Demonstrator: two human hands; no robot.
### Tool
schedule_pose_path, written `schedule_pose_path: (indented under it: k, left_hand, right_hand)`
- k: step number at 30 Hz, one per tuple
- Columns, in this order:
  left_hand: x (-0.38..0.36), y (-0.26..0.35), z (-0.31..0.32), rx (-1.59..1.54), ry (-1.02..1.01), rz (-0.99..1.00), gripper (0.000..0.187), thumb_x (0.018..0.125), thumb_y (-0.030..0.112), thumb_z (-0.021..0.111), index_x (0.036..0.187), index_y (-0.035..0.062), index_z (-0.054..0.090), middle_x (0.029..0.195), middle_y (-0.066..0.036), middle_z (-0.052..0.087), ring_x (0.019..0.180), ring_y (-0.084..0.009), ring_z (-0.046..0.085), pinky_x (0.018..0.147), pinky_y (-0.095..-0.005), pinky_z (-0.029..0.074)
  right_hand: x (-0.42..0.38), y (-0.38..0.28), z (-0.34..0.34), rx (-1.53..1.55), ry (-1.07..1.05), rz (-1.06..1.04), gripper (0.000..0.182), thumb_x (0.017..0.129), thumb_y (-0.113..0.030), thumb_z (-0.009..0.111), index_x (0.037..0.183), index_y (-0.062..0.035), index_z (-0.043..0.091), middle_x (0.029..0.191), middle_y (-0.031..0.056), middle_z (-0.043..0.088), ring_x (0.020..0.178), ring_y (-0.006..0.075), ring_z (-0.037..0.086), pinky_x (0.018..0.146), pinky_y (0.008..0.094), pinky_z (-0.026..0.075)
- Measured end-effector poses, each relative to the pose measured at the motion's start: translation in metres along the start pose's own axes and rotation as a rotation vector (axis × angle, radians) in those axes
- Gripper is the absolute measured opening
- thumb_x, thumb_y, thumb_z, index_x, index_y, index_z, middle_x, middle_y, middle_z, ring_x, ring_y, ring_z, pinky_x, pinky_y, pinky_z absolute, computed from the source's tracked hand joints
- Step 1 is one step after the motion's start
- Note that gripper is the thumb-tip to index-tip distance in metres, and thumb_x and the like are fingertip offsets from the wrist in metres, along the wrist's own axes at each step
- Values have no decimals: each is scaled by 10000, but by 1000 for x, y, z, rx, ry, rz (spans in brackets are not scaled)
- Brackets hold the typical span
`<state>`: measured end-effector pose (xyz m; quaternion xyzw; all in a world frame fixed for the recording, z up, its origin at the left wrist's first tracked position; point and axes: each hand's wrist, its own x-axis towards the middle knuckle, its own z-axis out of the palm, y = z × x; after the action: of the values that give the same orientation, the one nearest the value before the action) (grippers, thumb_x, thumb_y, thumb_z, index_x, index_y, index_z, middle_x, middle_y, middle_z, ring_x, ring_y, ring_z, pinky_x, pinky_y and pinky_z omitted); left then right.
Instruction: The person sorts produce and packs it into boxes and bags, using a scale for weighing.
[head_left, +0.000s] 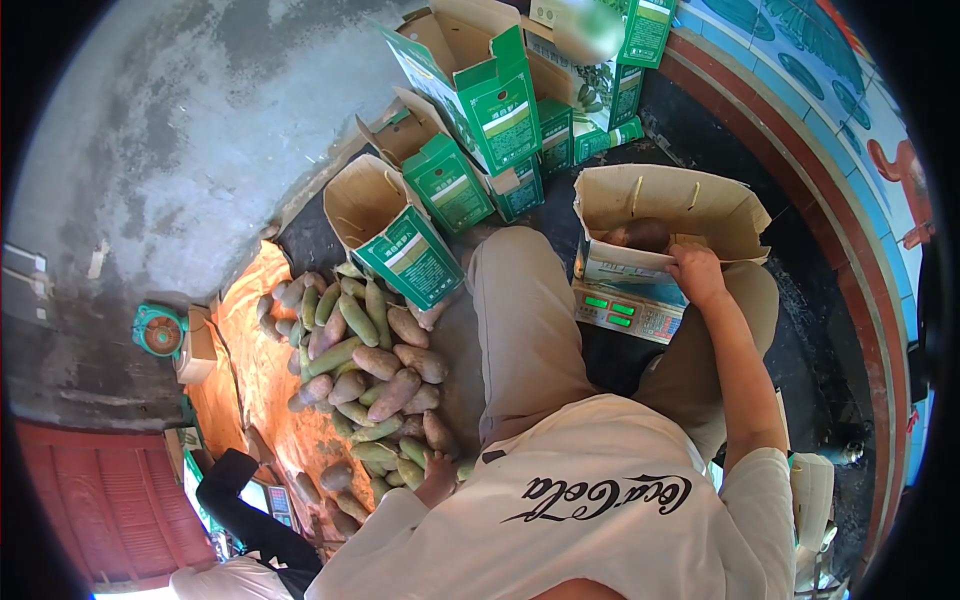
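Note:
On the right, my right hand (695, 272) has its fingers closed on the near rim of an open carton (625, 262). Inside that carton lies a brown tuber (640, 235), and the carton stands on a digital scale (625, 315) with lit green displays. Lower down, my left hand (437, 478) is at the near edge of a pile of green and brown tubers (375, 362). It touches the tubers there; its fingers are partly hidden, and whether it grips one cannot be made out.
Green cartons (455, 180) stand open beyond my knees, one (410, 255) beside the pile. An orange sheet (230, 390) lies under the tubers. At the lower left is another person's dark sleeve (240, 500). A green fan (160, 330) stands by the wall.

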<state>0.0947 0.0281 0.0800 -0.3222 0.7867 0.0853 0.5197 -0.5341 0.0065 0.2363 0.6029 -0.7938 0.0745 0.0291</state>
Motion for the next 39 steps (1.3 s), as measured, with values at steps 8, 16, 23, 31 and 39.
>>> schedule_pose_path:
  k: [8,16,23,31,39]
  left_hand:
    - [10,-13,-17,-158,134,-56,324,857,209,549,1172,231,617,1178,-57,585,1156,-275,515,992,-492,367]
    - [16,-51,-64,-507,436,-378,363,844,300,618,1157,153,507,1113,-152,611,995,-341,618,808,-443,509]
    - [8,-88,-122,-990,934,-537,602,806,272,699,1287,22,439,1124,-256,596,1039,-402,586,865,-447,468]
    - [-49,-100,-297,-2182,1560,-203,573,893,197,643,1337,-20,351,1183,-199,544,1044,-326,586,853,-420,523]
    - [-75,-51,-435,-2342,1260,570,378,912,175,618,1192,13,423,1154,-162,551,1028,-316,598,856,-434,536]
  right_hand:
    - [0,1,3,-11,-10,7,199,745,-228,715,845,-104,596,838,101,641,859,282,626,761,406,475]
    - [0,0,4,-2,-13,23,202,740,-225,717,852,-101,603,835,97,639,851,281,625,764,403,475]
    - [-2,-3,-1,-29,-40,33,198,747,-233,711,866,-112,611,860,76,633,864,262,626,764,393,478]
    - [-1,1,7,-55,-40,18,220,757,-257,713,896,-116,618,864,60,635,868,245,629,761,381,479]
    - [-2,-1,8,-5,-9,31,216,733,-238,725,867,-110,614,843,68,633,865,250,620,768,386,471]
